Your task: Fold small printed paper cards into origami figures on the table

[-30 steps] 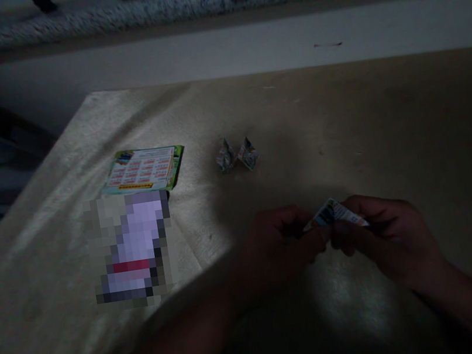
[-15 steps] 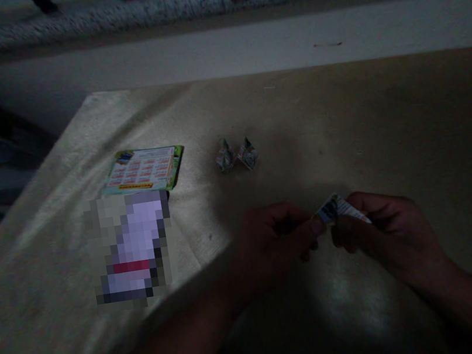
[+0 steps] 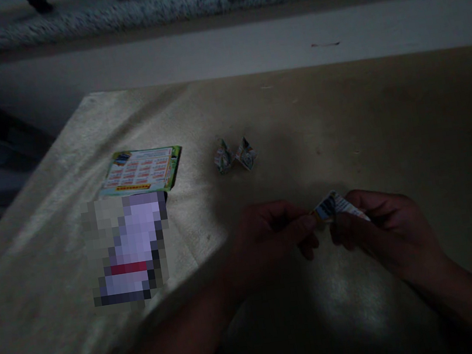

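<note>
A small folded piece of printed paper [image 3: 332, 205], dark blue on one side and white with lines of text on the other, is held above the table between my hands. My left hand [image 3: 277, 233] pinches its left corner between thumb and finger. My right hand [image 3: 388, 228] grips the right part, with the thumb in front and curled fingers behind. Beyond the hands stand two small folded paper shapes, a left one [image 3: 223, 157] and a right one [image 3: 245, 154], pointed at the top and side by side.
A printed calendar card [image 3: 143, 171] lies on the left of the table [image 3: 377, 114]. Close below it is a pixelated, phone-shaped object [image 3: 135, 245]. Behind the table runs a white wall [image 3: 209, 54] under a speckled stone ledge [image 3: 75, 20] with several items on it.
My left thumb and fingers have shifted slightly left along the folded paper, showing more of its left corner. The right hand keeps its grip. The whole view has moved a little.
</note>
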